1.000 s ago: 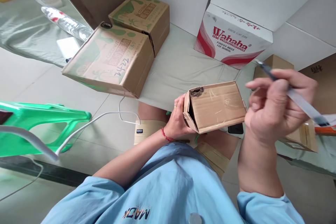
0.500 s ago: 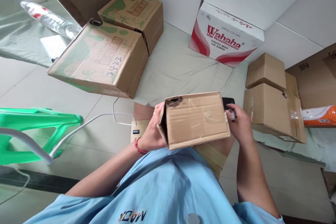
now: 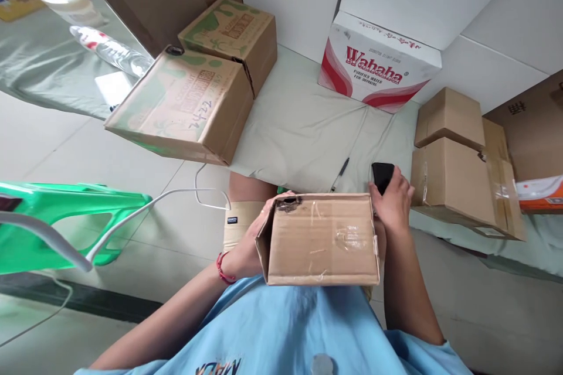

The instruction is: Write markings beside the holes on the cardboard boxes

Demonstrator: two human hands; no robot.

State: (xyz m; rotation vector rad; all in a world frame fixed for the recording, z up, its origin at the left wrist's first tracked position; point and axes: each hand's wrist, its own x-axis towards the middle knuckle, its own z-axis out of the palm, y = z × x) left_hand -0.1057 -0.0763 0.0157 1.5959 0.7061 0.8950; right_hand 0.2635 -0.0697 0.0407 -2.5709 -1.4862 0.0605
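A small brown cardboard box (image 3: 323, 240) rests over my lap, with a torn dark hole at its far left corner and clear tape on its face. My left hand (image 3: 253, 246) is closed on the box's left side, its fingers partly hidden behind it. Just past the box's right edge, my right hand (image 3: 393, 202) grips a black smartphone (image 3: 382, 176) at the front edge of the cloth-covered table, thumb on one side and fingers on the other. A dark pen (image 3: 343, 170) lies on the cloth between the box and the phone.
Two green-printed coconut cartons (image 3: 176, 105) stand at the left of the table (image 3: 299, 123). A Wahaha water carton (image 3: 378, 64) is against the wall. Plain brown boxes (image 3: 457, 181) sit at right. On the left are a green stool (image 3: 74, 217) and a white cable (image 3: 167, 194).
The pen has left my right hand and now lies on the cloth. That hand has closed on the phone. The box has come down nearer my body, still in my left hand.
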